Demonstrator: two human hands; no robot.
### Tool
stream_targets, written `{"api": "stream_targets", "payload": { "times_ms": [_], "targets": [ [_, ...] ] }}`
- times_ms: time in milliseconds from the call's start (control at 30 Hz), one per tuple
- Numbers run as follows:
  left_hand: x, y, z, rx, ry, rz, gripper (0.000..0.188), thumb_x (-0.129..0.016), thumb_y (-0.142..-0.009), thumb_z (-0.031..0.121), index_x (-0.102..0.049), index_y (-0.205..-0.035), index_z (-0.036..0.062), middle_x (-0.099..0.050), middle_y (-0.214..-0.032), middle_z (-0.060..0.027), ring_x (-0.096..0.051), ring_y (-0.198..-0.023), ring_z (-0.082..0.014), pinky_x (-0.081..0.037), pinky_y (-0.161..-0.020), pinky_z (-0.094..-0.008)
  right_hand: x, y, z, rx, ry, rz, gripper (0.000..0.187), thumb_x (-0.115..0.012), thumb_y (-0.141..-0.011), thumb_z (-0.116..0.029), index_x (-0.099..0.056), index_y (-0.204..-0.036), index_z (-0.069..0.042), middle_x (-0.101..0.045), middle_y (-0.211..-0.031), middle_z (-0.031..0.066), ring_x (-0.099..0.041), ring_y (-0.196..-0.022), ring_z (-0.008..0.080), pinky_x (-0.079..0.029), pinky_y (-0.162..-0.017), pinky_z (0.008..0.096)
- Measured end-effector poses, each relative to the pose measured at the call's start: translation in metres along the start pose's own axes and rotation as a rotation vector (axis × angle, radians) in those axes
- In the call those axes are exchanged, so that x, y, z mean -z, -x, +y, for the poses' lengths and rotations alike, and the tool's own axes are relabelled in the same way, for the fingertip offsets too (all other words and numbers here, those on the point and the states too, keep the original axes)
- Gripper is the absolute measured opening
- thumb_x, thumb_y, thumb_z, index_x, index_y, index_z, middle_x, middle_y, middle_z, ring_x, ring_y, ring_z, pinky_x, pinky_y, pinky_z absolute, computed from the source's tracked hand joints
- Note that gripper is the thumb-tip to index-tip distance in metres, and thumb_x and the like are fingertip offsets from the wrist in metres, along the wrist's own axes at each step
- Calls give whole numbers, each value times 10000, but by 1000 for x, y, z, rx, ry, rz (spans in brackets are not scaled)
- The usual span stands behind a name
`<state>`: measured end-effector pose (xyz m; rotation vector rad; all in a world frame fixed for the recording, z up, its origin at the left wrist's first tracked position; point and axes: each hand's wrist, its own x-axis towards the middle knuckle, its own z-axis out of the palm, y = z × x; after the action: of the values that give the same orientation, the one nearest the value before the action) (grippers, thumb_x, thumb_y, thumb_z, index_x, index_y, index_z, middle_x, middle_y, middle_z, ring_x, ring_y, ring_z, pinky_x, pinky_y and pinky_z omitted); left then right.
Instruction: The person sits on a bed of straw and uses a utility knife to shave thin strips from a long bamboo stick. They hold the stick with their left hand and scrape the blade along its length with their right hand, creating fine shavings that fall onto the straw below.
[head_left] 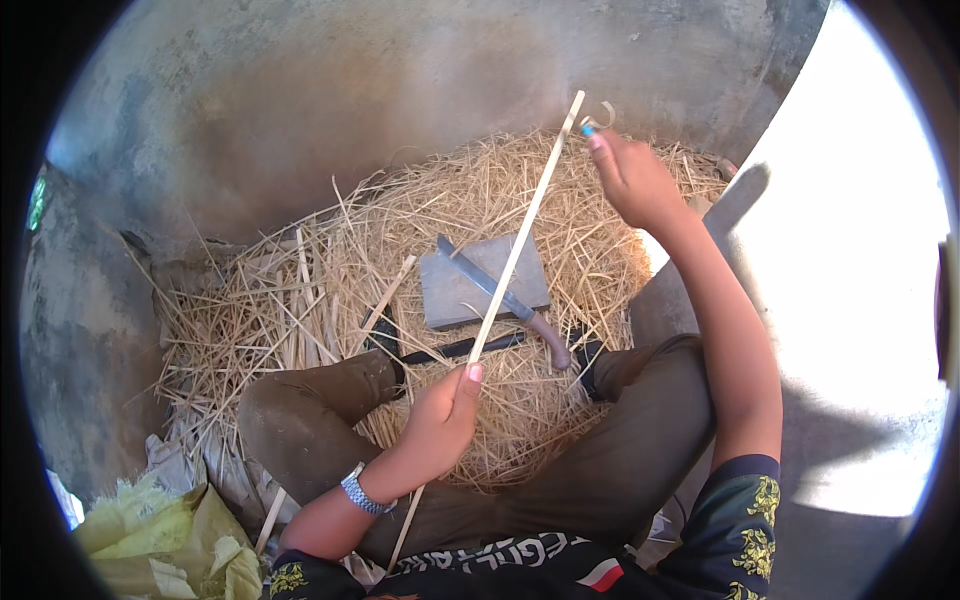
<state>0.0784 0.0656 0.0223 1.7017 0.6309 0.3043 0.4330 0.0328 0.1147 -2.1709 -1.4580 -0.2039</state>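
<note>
My left hand, with a metal watch on its wrist, is closed round a long, pale wooden strip. The strip slants up and to the right, and its lower end runs back past my forearm. Close to its far end, my right hand is closed on a small tool with a blue part; most of it is hidden in the fingers. A thin curled shaving shows beside that tool. Below the strip, a machete with a brown handle lies across a grey block.
Straw-like shavings heap round the block, between my bent legs and up to the concrete wall. A long dark object lies in front of the block. A yellowish sack is at lower left. Bright, sunlit floor lies right.
</note>
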Motion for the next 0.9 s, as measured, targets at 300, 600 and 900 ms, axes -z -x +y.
{"api": "stream_targets", "payload": {
  "times_ms": [300, 600, 900],
  "targets": [
    [20, -6, 24, 200, 391, -39, 443, -340, -1084, 468, -408, -828, 113, -307, -566, 54, -232, -396, -52, -209, -378, -240, -40, 57, -109, 412, 75, -314, 448, -390, -1038, -415, -549, -926, -11, -618, -598, 167, -630, -542, 382, -509, -535, 481],
    [19, -2, 6, -54, -30, 223, 402, -391, -1090, 383, -474, -844, 75, -377, -585, 54, -330, -473, -36, -290, -443, -225, -46, 48, -116, 556, 117, -153, 401, -478, -1008, -399, -544, -870, -27, -600, -539, 107, -616, -472, 321, -483, -452, 425],
    [35, -7, 24, 10, -77, 310, 430, -418, -1085, 316, -550, -861, -26, -434, -592, -14, -393, -563, -85, -368, -522, -319, -58, 6, -108, 608, 161, -16, 396, -506, -976, -433, -522, -876, -51, -585, -547, 114, -602, -469, 324, -464, -427, 439]
  ]
}}
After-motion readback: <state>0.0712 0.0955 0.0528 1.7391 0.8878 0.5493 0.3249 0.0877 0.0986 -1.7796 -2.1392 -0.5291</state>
